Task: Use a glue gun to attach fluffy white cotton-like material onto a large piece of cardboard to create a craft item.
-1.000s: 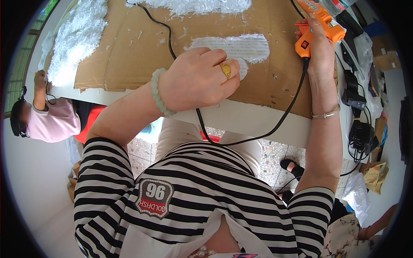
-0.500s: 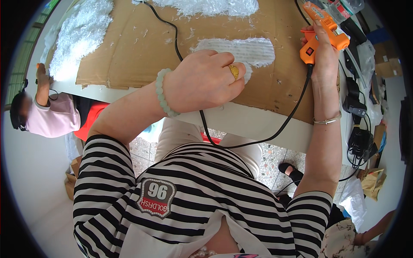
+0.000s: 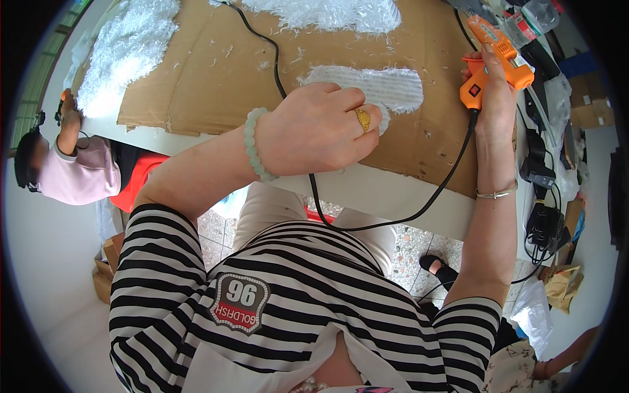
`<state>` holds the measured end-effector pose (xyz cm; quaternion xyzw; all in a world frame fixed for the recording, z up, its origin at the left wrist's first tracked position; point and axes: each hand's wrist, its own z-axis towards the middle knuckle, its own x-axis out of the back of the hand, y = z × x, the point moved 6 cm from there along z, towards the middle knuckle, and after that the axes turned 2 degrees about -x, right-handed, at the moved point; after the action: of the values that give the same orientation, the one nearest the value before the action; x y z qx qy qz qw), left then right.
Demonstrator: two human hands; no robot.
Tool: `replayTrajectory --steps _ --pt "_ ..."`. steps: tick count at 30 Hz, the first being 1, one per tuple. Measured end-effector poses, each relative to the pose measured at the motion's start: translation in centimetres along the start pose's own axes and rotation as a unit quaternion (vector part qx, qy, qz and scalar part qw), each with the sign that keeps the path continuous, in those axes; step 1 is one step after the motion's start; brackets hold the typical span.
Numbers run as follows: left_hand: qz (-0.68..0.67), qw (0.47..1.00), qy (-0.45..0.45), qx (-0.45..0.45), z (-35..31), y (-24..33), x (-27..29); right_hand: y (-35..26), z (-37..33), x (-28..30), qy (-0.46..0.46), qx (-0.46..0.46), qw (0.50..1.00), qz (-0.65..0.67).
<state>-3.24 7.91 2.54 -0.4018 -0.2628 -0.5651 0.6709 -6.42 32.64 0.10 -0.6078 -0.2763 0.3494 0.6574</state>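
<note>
My right hand [image 3: 496,92] is wrapped round the handle of an orange hot glue gun [image 3: 496,40], with fingers by its orange trigger. A black cord [image 3: 452,171] runs from the handle's base, loops past the table's front edge and goes up under my left hand. My left hand [image 3: 318,128] is closed, knuckles up, above the near edge of a white fringed piece [image 3: 400,89] lying on the cardboard. A bit of white material shows beside the ringed finger. The fingertips and whatever they pinch are hidden underneath.
Brown cardboard [image 3: 216,72] covers the white table. White shaggy material lies at the left [image 3: 131,52] and far middle [image 3: 334,12]. Black adapters and cables [image 3: 544,216] hang along the right side. A person in a pink top [image 3: 78,171] works at the left. Another person's foot [image 3: 432,264] shows below the table.
The view has shifted slightly, so the table things appear a little lower and to the right. My left hand stays closed above the fringed piece, and my right hand keeps its grip on the glue gun.
</note>
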Motion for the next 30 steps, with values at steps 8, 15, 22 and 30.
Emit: replayTrajectory --steps 8,15,22,30 --pt "-0.022 1.000 -0.007 -0.001 0.0 0.0 0.0 -0.3 -0.3 -0.2 0.000 -0.006 1.000 0.005" --pt "-0.053 0.998 -0.035 0.009 0.0 0.0 -0.5 -0.3 -0.4 -0.1 0.005 -0.010 1.000 0.002" --pt "-0.130 0.983 0.063 0.114 0.0 -2.6 0.8 -0.4 -0.3 -0.1 0.001 -0.001 1.000 0.008" --pt "-0.220 0.902 0.087 0.362 -2.0 -6.9 5.5 -1.4 -1.4 -0.7 0.003 0.050 0.999 0.001"
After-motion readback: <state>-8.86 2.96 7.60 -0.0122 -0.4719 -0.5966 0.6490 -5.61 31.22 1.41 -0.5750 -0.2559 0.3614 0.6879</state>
